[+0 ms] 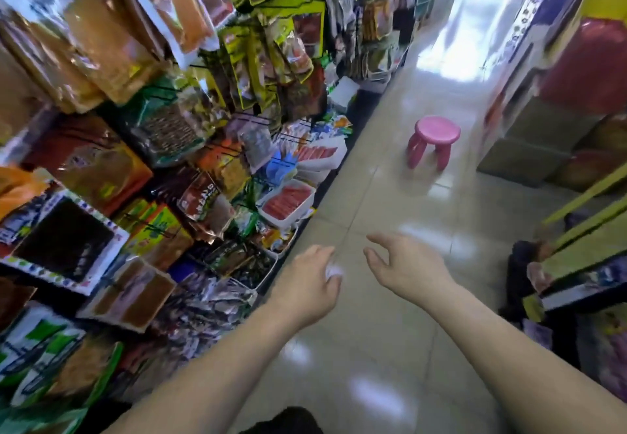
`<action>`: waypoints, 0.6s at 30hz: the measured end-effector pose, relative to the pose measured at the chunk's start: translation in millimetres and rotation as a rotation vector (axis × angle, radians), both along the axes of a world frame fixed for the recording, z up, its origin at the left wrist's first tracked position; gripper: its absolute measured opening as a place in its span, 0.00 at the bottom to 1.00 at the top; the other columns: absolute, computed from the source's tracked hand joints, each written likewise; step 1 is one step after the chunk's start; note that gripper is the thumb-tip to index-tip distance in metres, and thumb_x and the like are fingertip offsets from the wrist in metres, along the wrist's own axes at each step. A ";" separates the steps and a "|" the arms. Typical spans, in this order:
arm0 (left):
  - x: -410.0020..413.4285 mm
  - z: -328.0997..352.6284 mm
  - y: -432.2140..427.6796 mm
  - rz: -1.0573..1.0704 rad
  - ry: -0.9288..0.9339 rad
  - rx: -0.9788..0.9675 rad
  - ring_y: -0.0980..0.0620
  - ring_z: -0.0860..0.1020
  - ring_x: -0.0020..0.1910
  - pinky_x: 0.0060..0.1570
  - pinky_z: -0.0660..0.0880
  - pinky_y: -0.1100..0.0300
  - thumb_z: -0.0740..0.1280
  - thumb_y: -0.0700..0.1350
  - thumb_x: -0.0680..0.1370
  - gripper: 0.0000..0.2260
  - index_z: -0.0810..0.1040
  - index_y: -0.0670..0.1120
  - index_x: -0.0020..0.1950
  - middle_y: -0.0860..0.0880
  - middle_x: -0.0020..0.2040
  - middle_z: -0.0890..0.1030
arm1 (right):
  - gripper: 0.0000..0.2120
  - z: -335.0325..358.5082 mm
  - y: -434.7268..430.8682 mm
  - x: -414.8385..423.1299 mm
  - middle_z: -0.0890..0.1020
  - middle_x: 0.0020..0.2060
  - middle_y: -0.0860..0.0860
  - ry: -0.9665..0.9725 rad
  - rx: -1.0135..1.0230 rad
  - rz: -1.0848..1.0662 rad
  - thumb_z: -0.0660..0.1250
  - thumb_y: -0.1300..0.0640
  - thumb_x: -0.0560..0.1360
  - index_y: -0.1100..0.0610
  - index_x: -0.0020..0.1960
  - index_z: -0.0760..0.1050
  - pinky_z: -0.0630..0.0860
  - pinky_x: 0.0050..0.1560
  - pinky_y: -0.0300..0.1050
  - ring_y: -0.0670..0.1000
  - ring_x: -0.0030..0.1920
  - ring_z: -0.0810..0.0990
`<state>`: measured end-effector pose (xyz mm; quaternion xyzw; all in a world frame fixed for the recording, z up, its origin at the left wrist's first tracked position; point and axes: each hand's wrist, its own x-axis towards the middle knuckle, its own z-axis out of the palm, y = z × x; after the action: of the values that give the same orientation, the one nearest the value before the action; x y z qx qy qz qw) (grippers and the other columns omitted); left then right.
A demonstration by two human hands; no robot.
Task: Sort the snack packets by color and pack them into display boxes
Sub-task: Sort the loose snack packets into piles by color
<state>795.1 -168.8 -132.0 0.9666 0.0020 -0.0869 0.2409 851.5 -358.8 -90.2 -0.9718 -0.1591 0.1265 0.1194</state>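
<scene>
Fingers [383, 242] of right hand [407, 264] loose, spread, holding nothing above floor [373, 196]. Left hand [308, 281] curls round small white scrap [334, 269], too blurred to identify. Snack packets [163, 135] crowd shelves at 9 to 11 o'clock; white box [303, 209] of red packets at 11. Pink stool [436, 138] at 1. Labels unreadable.

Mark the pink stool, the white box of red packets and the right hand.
pink stool [437, 130]: head view, round seat.
white box of red packets [288, 220]: head view, near wall.
right hand [407, 265]: head view, hand's back.
</scene>
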 end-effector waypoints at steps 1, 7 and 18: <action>23.6 -0.4 -1.1 0.009 -0.001 0.000 0.44 0.73 0.70 0.67 0.71 0.51 0.65 0.52 0.82 0.23 0.71 0.45 0.74 0.46 0.70 0.74 | 0.20 0.8 -3.3 25.7 0.82 0.62 0.49 -0.004 0.005 0.007 0.60 0.43 0.83 0.47 0.71 0.75 0.76 0.58 0.49 0.54 0.66 0.78; 211.6 -8.7 -13.2 0.020 -0.013 -0.011 0.49 0.67 0.76 0.72 0.62 0.58 0.63 0.53 0.83 0.26 0.66 0.46 0.80 0.47 0.77 0.70 | 0.19 -2.8 -23.3 207.0 0.82 0.63 0.48 -0.055 0.015 0.018 0.60 0.43 0.83 0.46 0.71 0.75 0.78 0.57 0.50 0.53 0.65 0.78; 551.6 -17.5 -115.4 -0.053 0.107 -0.037 0.44 0.71 0.73 0.69 0.69 0.52 0.64 0.51 0.82 0.25 0.68 0.46 0.78 0.45 0.73 0.73 | 0.19 -9.1 -129.6 514.1 0.83 0.60 0.48 -0.088 -0.072 -0.020 0.61 0.44 0.82 0.49 0.69 0.77 0.77 0.53 0.50 0.55 0.63 0.80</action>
<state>1346.7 -284.2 -149.5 0.9557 -0.0125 -0.1451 0.2559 1365.6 -488.3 -99.3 -0.9817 -0.1497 0.0879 0.0783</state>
